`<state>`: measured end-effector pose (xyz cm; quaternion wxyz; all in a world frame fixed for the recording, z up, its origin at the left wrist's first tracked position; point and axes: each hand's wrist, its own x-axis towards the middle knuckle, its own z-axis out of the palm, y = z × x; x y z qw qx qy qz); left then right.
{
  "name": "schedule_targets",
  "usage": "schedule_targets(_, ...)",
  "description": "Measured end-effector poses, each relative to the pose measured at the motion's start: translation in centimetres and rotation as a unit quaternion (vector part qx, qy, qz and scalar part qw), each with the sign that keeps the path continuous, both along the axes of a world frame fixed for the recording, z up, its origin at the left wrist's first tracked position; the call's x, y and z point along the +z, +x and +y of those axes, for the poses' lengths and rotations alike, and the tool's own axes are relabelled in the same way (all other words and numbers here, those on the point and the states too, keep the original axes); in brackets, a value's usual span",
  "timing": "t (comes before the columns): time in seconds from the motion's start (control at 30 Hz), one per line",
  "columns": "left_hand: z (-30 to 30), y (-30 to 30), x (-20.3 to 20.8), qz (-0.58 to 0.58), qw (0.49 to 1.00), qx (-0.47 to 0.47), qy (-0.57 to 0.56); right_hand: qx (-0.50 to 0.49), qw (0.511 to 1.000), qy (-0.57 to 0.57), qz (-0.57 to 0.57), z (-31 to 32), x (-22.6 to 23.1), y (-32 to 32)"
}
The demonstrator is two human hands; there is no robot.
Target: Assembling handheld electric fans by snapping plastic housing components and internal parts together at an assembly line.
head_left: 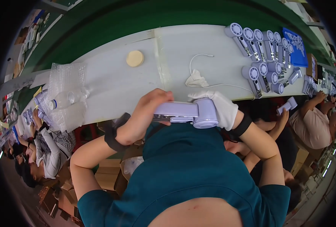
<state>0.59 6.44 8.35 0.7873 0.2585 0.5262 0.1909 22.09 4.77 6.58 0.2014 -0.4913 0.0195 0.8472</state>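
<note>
A pale lavender handheld fan (177, 109) is held crosswise in front of my chest, over the near edge of the table. My bare left hand (149, 109) wraps round its handle end, fingers closed. My right hand (222, 108), in a white glove, grips the round fan head from the right side. A black band circles each of my wrists. Beyond my hands, a white cable (228, 84) and a crumpled white cloth or tissue (197, 78) lie on the table.
Several similar fans (258, 36) stand in rows at the far right, by a blue tray (294, 47). A round cream disc (135, 58) lies left of centre. Farther left are bubble wrap (63, 75) and a plastic bottle (65, 100). Other people work on both sides.
</note>
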Motion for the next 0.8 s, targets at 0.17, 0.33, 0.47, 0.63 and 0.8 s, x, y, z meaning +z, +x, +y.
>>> schedule_targets(0.17,-0.5,-0.9,-1.7,0.082,0.897,-0.271,0.339,0.030,0.998,0.029,-0.047,-1.2,-1.3,-0.3)
schedule_targets(0.33,-1.0,-1.3,-2.7,0.121,0.840,-0.384,0.363,0.235,0.928,0.246,-0.153,-0.9,-0.7,-0.9)
schedule_targets(0.47,-1.2,-1.0,-3.9,0.047,0.905,-0.346,0.244,0.483,0.752,0.387,-0.226,0.3,1.6,-1.8)
schedule_targets(0.63,-0.5,-1.6,-3.0,-0.015,0.929,-0.365,0.058,0.476,0.770,0.388,-0.175,0.0,-0.4,-1.2)
schedule_targets(0.8,-1.3,-1.6,-3.5,-0.027,0.922,-0.368,0.119,0.330,0.890,0.309,-0.060,-1.1,-2.5,-1.3)
